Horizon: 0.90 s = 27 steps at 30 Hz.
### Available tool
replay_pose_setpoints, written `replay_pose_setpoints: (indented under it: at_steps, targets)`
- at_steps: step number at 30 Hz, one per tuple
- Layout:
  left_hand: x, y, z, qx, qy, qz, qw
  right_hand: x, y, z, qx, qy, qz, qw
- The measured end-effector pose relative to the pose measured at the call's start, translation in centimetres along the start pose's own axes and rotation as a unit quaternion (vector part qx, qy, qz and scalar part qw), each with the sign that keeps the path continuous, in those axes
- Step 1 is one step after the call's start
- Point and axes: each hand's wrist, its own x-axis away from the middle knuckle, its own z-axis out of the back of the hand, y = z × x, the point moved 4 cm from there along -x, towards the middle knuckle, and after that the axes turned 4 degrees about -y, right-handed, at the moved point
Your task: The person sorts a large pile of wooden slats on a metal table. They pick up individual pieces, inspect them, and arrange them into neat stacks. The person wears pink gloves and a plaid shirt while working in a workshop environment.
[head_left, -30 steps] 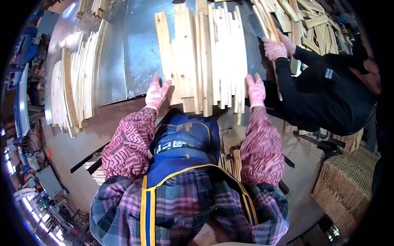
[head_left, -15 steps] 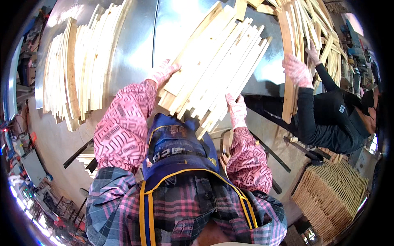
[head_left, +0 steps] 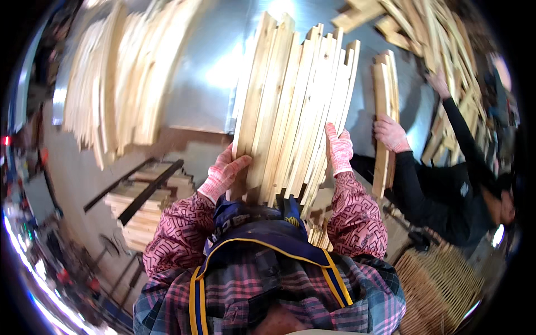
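The person holds a bundle of pale wooden slats [head_left: 293, 111] at the near edge of the shiny metal table [head_left: 206, 72], the slats standing close together and leaning a little to the right. The left hand [head_left: 226, 170] in a pink knit glove presses the bundle's left side low down, and the right hand [head_left: 339, 148] presses flat on its right edge, so both clamp it between them. I judge the step is gathering the slats; a next move would need even pressure, or loose slats can slip.
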Motion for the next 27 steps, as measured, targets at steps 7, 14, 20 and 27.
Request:
replay_pose_setpoints:
  at_steps: [7,14,20,27]
  targets:
    - [4.5,10.7,-0.4,-0.558,0.255,0.049,0.788,4.4,-16.3,2.5,-0.058,-0.087,0.094,0.990]
    - [10.2,20.0,2.3,-0.462,0.243,-0.067,0.850,3.4,-13.0,-1.9,-0.088,-0.011,0.121,0.989]
    - [6.8,28.9,10.7,-0.706,0.423,0.062,0.564,5.9,-15.0,2.3,-0.043,-0.120,0.054,0.990]
    - [5.1,32.0,21.8,-0.414,0.320,-0.004,0.852,4.1,-15.7,2.3,0.068,-0.152,0.071,0.984]
